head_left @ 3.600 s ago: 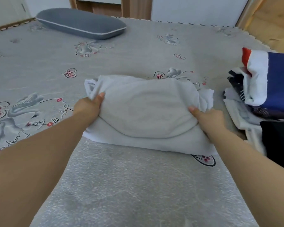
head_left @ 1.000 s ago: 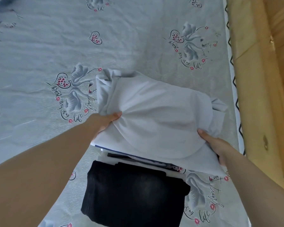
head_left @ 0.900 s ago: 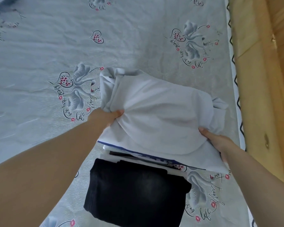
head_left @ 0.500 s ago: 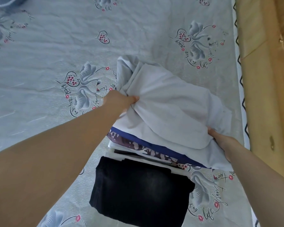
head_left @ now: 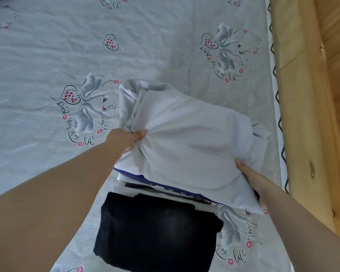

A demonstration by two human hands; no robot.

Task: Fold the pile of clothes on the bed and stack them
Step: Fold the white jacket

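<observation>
Presently, a folded white garment sits between the two hands, over a stack of folded clothes on the bed sheet. The left hand grips the garment's left edge, thumb on top and fabric bunched into creases at that point. The right hand holds the garment's right near corner, thumb on the upper surface, fingers tucked beneath and out of view. Whether the garment rests fully on the stack or is partly borne by the hands cannot be told. Beneath the garment's near edge, the stack shows a dark blue layer, a white layer and a thin dark strip. A folded black garment lies just in front of the stack, nearer the person, touching its near edge. The sheet is pale grey, printed with swans, hearts and script, and has a dark zigzag trim along its right border. A wooden bed frame runs along the right side, just beside the sheet's edge. No containers appear in view.
</observation>
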